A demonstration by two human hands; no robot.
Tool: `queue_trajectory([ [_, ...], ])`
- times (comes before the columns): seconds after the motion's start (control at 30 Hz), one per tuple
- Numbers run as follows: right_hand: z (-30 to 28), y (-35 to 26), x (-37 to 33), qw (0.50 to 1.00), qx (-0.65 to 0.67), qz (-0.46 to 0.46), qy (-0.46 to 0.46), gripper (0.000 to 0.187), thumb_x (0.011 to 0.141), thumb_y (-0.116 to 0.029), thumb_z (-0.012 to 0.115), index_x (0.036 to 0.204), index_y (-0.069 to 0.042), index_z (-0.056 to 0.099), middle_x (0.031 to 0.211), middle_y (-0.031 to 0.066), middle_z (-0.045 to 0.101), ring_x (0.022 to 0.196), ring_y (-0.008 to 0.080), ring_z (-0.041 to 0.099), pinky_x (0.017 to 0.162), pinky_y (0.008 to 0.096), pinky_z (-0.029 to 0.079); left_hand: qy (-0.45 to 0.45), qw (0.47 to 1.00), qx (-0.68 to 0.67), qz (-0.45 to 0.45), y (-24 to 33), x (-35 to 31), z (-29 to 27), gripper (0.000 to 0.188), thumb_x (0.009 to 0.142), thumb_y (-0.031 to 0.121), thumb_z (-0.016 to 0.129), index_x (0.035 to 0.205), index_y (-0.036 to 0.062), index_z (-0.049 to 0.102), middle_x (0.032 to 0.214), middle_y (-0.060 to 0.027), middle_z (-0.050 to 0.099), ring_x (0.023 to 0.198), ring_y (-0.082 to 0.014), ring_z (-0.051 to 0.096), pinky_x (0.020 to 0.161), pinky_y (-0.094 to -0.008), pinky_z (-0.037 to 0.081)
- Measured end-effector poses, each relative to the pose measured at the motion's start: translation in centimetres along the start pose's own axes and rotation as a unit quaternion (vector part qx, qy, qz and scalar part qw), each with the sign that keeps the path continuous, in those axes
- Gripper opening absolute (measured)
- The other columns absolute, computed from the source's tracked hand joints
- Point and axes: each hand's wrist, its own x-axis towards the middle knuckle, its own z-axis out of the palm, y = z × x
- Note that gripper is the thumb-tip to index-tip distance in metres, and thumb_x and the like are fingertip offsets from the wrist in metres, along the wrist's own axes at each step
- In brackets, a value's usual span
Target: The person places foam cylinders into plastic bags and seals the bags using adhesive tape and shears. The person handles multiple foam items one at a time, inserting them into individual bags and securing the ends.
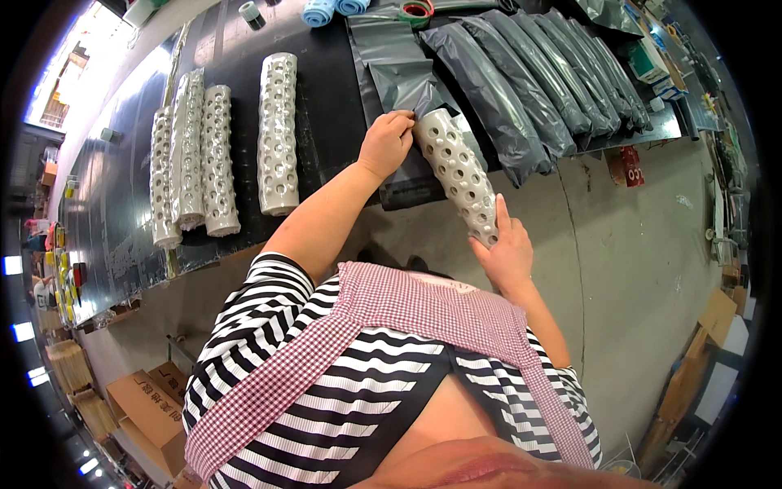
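A pale grey rolled mat with round holes slants from the table's front edge toward me. My right hand grips its near end, the thumb and fingers around it. At its far end, my left hand pinches the edge of a dark grey plastic bag that lies flat on the table. The far end of the roll rests on the bag, close to my left fingertips. I cannot tell whether its tip is inside the bag's mouth.
Several similar rolls lie on the black table to the left. A row of filled grey bags lies at the right. Behind are a tape roll and blue rolls. Cardboard boxes stand on the floor at lower left.
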Motion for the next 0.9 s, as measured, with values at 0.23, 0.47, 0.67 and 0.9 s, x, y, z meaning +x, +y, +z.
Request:
queue_trajectory([
  [0.23,2.6,-6.3,8.2,0.985,0.153,-0.071,-0.016,0.109,0.077,-0.046,0.081,0.161,-0.01,0.022,0.116,0.0238,0.057,0.106,0.0428,0.058,0.093,0.0489,0.048,0.001,0.968,-0.102,-0.23,-11.0,9.4,-0.8,0.017,0.091,0.009,0.059,0.105,0.0,0.064,0.089,-0.0091,0.068,0.083,-0.0157,0.062,0.077,-0.031,0.05],
  [0.47,7.2,-4.2,15.3,0.83,0.513,0.101,-0.193,0.034,0.093,-0.022,0.073,0.119,-0.001,0.067,0.081,0.005,0.069,0.074,0.0117,0.063,0.067,0.0274,0.052,-0.026,0.926,-0.179,-0.331,-14.0,4.9,-0.3,0.013,0.089,0.007,0.052,0.099,0.0032,0.06,0.087,-0.0036,0.06,0.083,-0.0133,0.054,0.076,-0.0282,0.046],
  [0.67,9.9,-6.2,30.4,0.967,0.208,-0.143,0.013,0.05,0.085,-0.018,0.068,0.133,-0.007,0.061,0.128,0.0206,0.061,0.117,0.0385,0.059,0.098,0.0448,0.048,-0.015,0.91,-0.237,-0.338,-13.4,4.8,-0.1,0.012,0.09,0.003,0.05,0.099,0.0044,0.058,0.088,-0.002,0.058,0.084,-0.0108,0.052,0.076,-0.0256,0.044],
  [0.9,13.4,-7.3,32.7,0.975,0.093,-0.2,0.037,0.025,0.086,-0.016,0.057,0.106,-0.005,0.069,0.11,0.0203,0.069,0.103,0.042,0.064,0.088,0.05,0.051,0.159,0.97,-0.069,-0.173,-11.0,3.9,0.7,0.007,0.09,0.004,0.064,0.096,0.0,0.065,0.089,-0.0073,0.068,0.079,-0.0153,0.065,0.071,-0.03,0.051],
])
